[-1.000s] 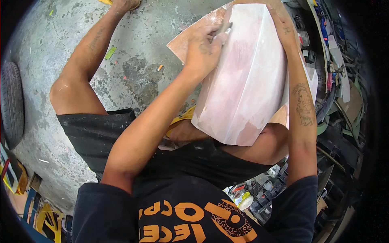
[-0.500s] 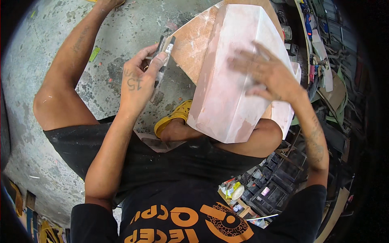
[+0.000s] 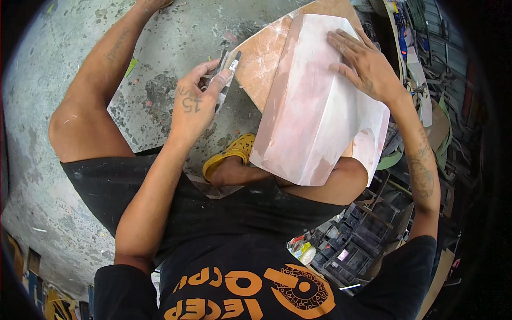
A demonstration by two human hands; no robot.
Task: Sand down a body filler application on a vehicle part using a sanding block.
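Observation:
A faceted panel (image 3: 301,101), coated in white and patchy pink filler, leans across my bent right leg. My right hand (image 3: 368,66) lies on its far right part, fingers stretched out, holding nothing. To the left of the panel, my left hand (image 3: 196,104) is closed around a dusty, dark and pale flat sanding block (image 3: 230,72), held off the panel. The palm side of that hand and part of the block are hidden. Behind the panel a brown wooden board (image 3: 264,58) shows, smeared with white dust.
Stained concrete floor (image 3: 154,106) spreads to the left, with a green scrap (image 3: 130,67) on it. My yellow clog (image 3: 234,152) is beside the panel's near left edge. Cluttered tools and dark crates (image 3: 368,240) crowd the right side.
My right hand has slid away from me and a little right, toward the panel's far right edge. My left hand, still holding the sanding block, appears slightly further right.

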